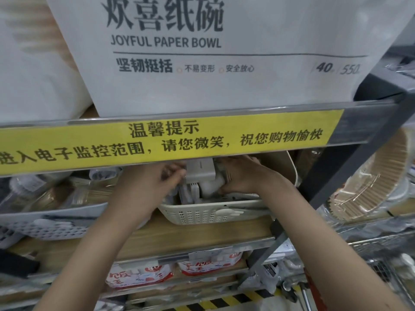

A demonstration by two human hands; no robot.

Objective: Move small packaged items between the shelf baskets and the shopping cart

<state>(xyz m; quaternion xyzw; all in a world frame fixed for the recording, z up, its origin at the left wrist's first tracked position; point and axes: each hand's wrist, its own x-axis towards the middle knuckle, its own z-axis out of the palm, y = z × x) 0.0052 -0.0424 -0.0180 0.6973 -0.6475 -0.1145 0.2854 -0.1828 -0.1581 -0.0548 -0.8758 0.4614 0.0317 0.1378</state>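
My two bare forearms are reaching up from the bottom of the view toward the middle shelf, and both of my hands are working inside the cream perforated plastic basket (202, 215) that is sitting on the pale wooden shelf board (190, 234). My left hand (157, 178) is curling its fingers against the side of a small pale grey packaged item (201, 170), and my right hand (242, 176) is grasping a bundle of white and grey packets just beside it, so both are clenching goods, not lying released. The items are sitting in or just above the basket, under the yellow notice strip (170, 142) on the shelf edge above. The wire shopping cart (381, 254) is standing low on my right, and I cannot tell how much it is carrying. I am judging that this is mid-task: packets are being handled at the basket, and whether they are arriving or leaving, I cannot say. More white packets are showing in the basket, so transfers are probably remaining.
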